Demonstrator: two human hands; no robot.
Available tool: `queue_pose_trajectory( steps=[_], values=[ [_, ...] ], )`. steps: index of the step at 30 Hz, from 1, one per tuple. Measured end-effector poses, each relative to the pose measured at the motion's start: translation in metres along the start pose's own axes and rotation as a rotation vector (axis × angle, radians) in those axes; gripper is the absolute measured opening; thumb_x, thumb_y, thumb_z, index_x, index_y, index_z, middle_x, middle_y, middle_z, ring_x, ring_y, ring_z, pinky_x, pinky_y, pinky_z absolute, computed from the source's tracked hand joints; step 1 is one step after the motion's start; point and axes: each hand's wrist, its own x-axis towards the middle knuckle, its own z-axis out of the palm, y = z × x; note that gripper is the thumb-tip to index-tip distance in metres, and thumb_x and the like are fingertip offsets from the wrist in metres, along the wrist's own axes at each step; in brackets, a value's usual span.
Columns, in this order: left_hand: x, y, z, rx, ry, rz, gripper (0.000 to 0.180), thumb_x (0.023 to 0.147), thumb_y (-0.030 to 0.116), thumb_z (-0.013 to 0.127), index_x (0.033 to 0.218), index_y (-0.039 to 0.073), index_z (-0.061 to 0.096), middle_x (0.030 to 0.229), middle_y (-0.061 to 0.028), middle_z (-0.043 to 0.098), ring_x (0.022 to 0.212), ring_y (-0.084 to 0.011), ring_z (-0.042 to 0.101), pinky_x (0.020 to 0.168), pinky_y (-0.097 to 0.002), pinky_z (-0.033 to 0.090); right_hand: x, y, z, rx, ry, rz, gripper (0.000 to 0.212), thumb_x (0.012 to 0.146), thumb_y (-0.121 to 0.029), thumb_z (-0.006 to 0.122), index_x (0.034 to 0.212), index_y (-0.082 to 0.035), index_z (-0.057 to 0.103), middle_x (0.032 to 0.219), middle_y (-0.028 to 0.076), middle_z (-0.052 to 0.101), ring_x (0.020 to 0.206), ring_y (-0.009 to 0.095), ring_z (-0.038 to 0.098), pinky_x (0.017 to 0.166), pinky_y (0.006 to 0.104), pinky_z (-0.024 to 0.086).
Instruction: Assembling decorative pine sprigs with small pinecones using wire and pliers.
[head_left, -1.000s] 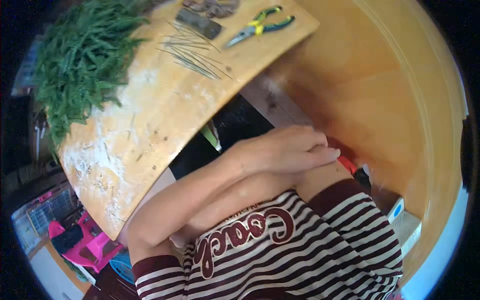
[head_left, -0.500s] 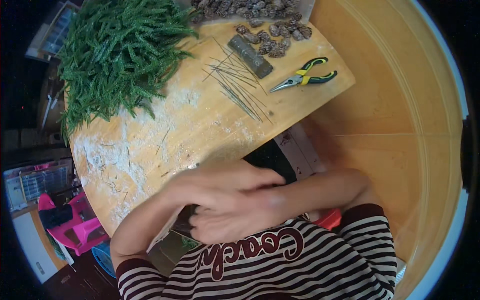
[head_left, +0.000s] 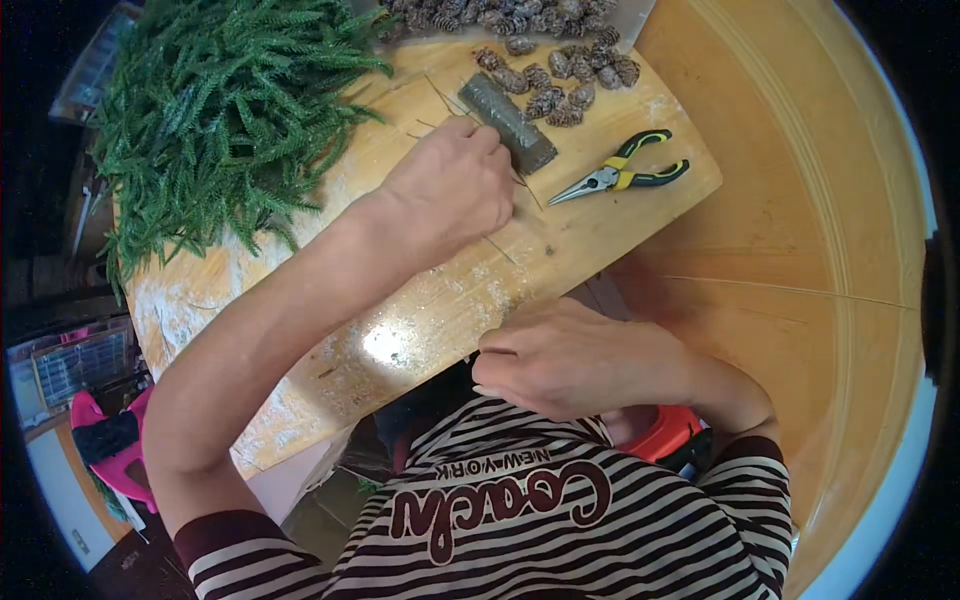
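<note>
Wooden board (head_left: 300, 370) spans the bench. Green fir sprigs (head_left: 225, 120) piled far left, pine cones (head_left: 545, 60) far edge. Left hand (head_left: 450, 190) reaches out, fingers curled down onto thin wires (head_left: 500, 245) mid-board, just near-left of the dark grey roll (head_left: 507, 122); can't tell if it's pinching one. Right hand (head_left: 570, 360) loosely closed at the near edge, holding nothing visible. Pliers (head_left: 620, 175) lie right of the roll, jaws shut.

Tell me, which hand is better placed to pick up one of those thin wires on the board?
Probably the left hand. It already rests on the thin wires on the board, beside the grey roll. The right hand sits curled near the board's edge by the striped shirt.
</note>
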Motion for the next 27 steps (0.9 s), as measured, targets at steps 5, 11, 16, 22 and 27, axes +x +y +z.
queue_pose_trajectory(
  steps=[5,11,16,22,27],
  values=[
    [-0.005,-0.008,0.003,0.019,0.051,0.039,0.007,0.066,0.015,0.059,0.065,0.008,0.058,0.073,-0.0032,0.054,0.078,-0.0185,0.054,0.069,-0.0319,0.043,-0.008,0.008,0.000,-0.035,0.054,0.030,0.010,0.082,-0.014,0.054,0.078,-0.005,0.050,0.078,0.010,0.053,0.072,0.029,0.056,0.063,0.0394,0.045],
    [-0.026,-0.016,-0.002,-0.027,0.123,0.022,0.007,0.067,0.015,0.057,0.068,0.008,0.058,0.072,-0.0030,0.055,0.076,-0.0170,0.055,0.067,-0.0289,0.044,-0.019,0.023,-0.009,-0.112,0.187,0.039,0.008,0.080,-0.012,0.058,0.084,-0.005,0.054,0.079,0.009,0.053,0.069,0.028,0.056,0.059,0.0378,0.045],
    [-0.035,-0.015,0.000,-0.046,0.199,0.061,0.009,0.069,0.015,0.056,0.067,0.007,0.052,0.069,-0.0031,0.051,0.074,-0.0176,0.056,0.066,-0.0299,0.046,-0.018,0.036,-0.035,-0.234,0.537,0.119,0.012,0.079,-0.012,0.062,0.087,-0.005,0.055,0.078,0.008,0.052,0.067,0.028,0.056,0.057,0.0363,0.045],
    [-0.038,-0.011,-0.004,-0.054,0.221,0.059,0.010,0.068,0.014,0.057,0.071,0.007,0.049,0.069,-0.0035,0.050,0.069,-0.0171,0.056,0.062,-0.0291,0.047,0.001,0.041,-0.033,-0.503,0.647,0.192,0.013,0.079,-0.013,0.063,0.085,-0.004,0.055,0.073,0.009,0.051,0.065,0.028,0.055,0.055,0.0357,0.045],
    [-0.038,-0.017,-0.010,-0.167,0.270,0.012,0.013,0.068,0.013,0.057,0.074,0.007,0.047,0.068,-0.0043,0.049,0.066,-0.0175,0.057,0.058,-0.0299,0.047,0.006,0.054,-0.036,-0.546,0.573,0.215,0.013,0.078,-0.013,0.063,0.081,-0.004,0.054,0.071,0.010,0.051,0.065,0.028,0.055,0.055,0.0366,0.044]
  ],
)
